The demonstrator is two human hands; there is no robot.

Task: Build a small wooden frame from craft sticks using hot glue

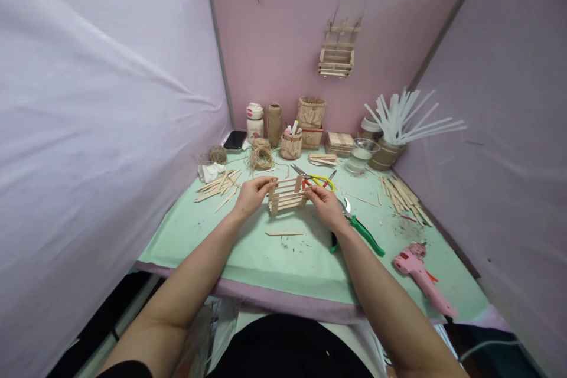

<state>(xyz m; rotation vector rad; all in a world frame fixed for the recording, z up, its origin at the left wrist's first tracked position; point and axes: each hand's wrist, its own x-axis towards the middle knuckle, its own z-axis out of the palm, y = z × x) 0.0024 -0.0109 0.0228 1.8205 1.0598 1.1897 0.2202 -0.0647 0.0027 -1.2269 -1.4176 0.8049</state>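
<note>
A small slatted frame of wooden craft sticks point(287, 202) is held up over the middle of the green-covered table point(177, 242). My left hand point(256, 194) pinches its left end, and my right hand point(325, 203) pinches its right end. Both hands are closed, fingertips on the wood. Below the frame lies a single loose stick point(284, 233) with small dark crumbs near it. Behind it are yellow-handled scissors point(325, 182), partly hidden by my right hand. Green-handled pruners point(365, 233) lie beside and partly under my right forearm.
A pink glue gun point(425, 279) lies at the right front. Stick piles lie left point(218, 184) and right point(405, 198). Along the back stand twine point(260, 155), a phone point(235, 140), a pen pot point(291, 146), a clear cup point(358, 159) and white glue sticks point(396, 121). A stick swing point(337, 56) hangs above.
</note>
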